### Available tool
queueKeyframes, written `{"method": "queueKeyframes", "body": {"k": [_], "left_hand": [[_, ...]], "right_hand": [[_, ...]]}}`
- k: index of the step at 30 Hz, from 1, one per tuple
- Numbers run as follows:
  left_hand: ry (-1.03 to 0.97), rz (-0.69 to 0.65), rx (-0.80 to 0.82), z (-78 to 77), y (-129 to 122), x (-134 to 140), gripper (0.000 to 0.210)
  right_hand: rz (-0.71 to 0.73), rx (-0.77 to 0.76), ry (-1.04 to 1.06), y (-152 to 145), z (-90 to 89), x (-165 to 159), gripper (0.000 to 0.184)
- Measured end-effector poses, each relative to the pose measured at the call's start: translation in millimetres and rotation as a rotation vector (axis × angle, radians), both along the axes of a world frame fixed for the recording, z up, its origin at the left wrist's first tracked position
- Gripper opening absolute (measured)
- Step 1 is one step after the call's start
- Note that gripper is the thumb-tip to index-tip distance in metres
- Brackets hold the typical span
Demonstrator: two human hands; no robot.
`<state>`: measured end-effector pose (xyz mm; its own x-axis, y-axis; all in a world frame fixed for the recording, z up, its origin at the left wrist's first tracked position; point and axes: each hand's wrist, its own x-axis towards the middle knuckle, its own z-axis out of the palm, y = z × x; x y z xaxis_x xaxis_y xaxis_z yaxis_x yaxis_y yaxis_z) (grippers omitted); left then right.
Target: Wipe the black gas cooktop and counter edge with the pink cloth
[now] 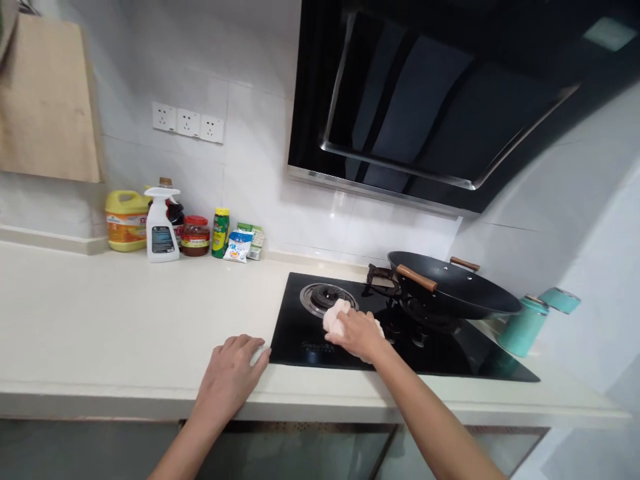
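Note:
My right hand (361, 333) grips a crumpled pale pink cloth (336, 318) and presses it on the black glass gas stove (295, 347), just in front of the left burner (325, 298). Part of the cloth is hidden under my palm. My left hand (234, 367) rests on the pale countertop (150, 320) at the stove's front left corner, fingers stretched out and holding nothing. A burner grate (383, 283) sits off its burner at the back of the stove, beside the wok.
A black wok (460, 290) with wooden handles covers the stove's right side. Right of it stands a turquoise canister (523, 328). Along the wall are a white spray bottle (161, 230), a yellow jug (126, 223), a red-lidded jar (195, 237) and seasonings. A black range hood (410, 100) hangs above.

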<state>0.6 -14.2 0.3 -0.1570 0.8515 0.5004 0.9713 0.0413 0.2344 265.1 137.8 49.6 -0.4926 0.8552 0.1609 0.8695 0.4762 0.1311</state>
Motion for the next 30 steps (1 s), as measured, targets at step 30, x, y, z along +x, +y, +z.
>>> {"method": "queueKeyframes", "body": {"k": [30], "left_hand": [[-0.064,-0.021,-0.015,-3.8,7,-10,0.043]], "right_hand": [[-0.427,0.048,0.592,55,-5.8,153,0.047]]}}
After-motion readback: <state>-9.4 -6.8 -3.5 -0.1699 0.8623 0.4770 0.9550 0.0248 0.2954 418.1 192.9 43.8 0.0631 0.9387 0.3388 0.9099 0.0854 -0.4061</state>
